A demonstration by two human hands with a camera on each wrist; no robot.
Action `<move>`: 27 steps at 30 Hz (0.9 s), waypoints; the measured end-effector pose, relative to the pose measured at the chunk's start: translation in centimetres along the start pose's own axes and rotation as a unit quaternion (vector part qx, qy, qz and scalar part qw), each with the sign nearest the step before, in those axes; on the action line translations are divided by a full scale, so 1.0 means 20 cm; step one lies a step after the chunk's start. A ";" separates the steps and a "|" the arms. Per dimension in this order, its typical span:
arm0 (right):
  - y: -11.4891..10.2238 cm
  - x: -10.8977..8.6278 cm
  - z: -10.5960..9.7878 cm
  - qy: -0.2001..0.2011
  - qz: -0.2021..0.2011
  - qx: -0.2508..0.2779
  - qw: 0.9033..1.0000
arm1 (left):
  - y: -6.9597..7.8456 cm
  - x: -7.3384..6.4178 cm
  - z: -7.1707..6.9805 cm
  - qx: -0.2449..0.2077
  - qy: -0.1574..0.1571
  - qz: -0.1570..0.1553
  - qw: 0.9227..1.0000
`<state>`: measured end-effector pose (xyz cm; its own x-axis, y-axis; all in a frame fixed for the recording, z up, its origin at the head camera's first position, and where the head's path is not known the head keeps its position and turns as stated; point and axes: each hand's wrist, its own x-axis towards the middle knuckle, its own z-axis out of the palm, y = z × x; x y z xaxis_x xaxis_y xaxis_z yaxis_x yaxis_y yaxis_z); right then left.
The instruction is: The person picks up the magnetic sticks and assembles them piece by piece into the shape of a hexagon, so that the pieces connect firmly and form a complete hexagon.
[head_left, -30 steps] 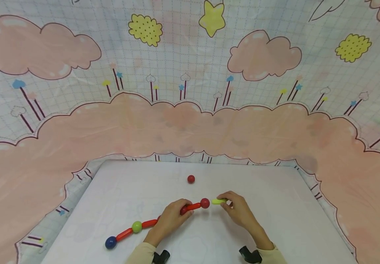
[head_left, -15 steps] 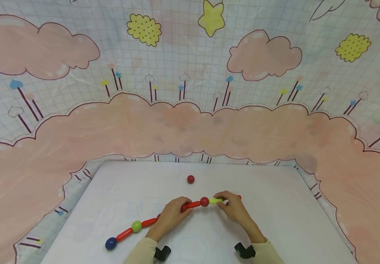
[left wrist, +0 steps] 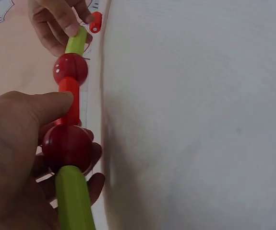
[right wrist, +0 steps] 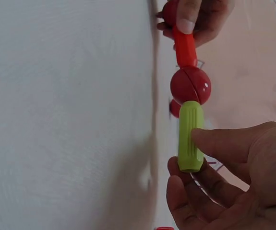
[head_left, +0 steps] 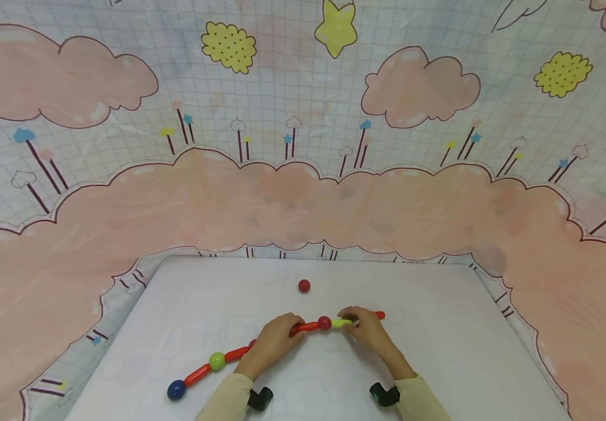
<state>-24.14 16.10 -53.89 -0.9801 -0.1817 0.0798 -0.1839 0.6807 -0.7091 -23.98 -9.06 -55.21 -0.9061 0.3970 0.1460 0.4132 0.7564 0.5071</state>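
My left hand point(head_left: 276, 338) grips a chain of toy rods and balls, its thumb lying along a red rod point(left wrist: 69, 103) and its fingers around a dark red ball point(left wrist: 66, 148). Another yellow-green rod point(left wrist: 74, 201) extends from that ball toward the left wrist camera. At the chain's right end, my right hand point(head_left: 370, 333) pinches a yellow-green rod point(right wrist: 190, 139) between thumb and fingers. This rod's far end meets a red ball point(right wrist: 190, 86). Leftward, the chain runs through red rods point(head_left: 237, 354) and a green ball point(head_left: 217, 361) to a blue ball point(head_left: 176, 390). My left hand hides its middle.
A loose red ball point(head_left: 304, 286) lies farther back on the white table point(head_left: 440, 351). Just beyond my right hand, a loose red rod point(head_left: 380, 315) shows partly. A patterned cloth point(head_left: 303, 204) hangs behind the table.
My right hand has moved left, bringing the yellow-green rod from a gap to contact with the red ball. The loose red rod behind that hand has come into sight. The left hand stays nearly still.
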 end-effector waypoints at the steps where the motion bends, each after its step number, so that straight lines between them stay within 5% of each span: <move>1: 0.01 0.00 0.01 -0.003 0.007 0.000 1.000 | 0.00 0.00 0.00 0.001 -0.005 -0.003 1.000; 14: 0.04 -0.01 0.04 -0.021 0.003 0.003 1.000 | 0.00 -0.10 -0.20 0.022 -0.047 -0.040 0.998; 21: 0.02 0.00 0.04 -0.033 0.007 0.000 0.999 | -0.08 -0.22 -0.34 0.058 -0.025 -0.051 0.997; 27: 0.01 0.01 0.05 -0.038 -0.009 -0.001 0.999 | -0.17 -0.33 -0.41 0.077 -0.044 -0.106 0.990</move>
<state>-24.25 15.62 -54.73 -0.9680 -0.2479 0.0387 -0.2019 0.6779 -0.7069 -20.19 -18.55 -50.99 -0.9652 0.2598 -0.0284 0.2298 0.8954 0.3813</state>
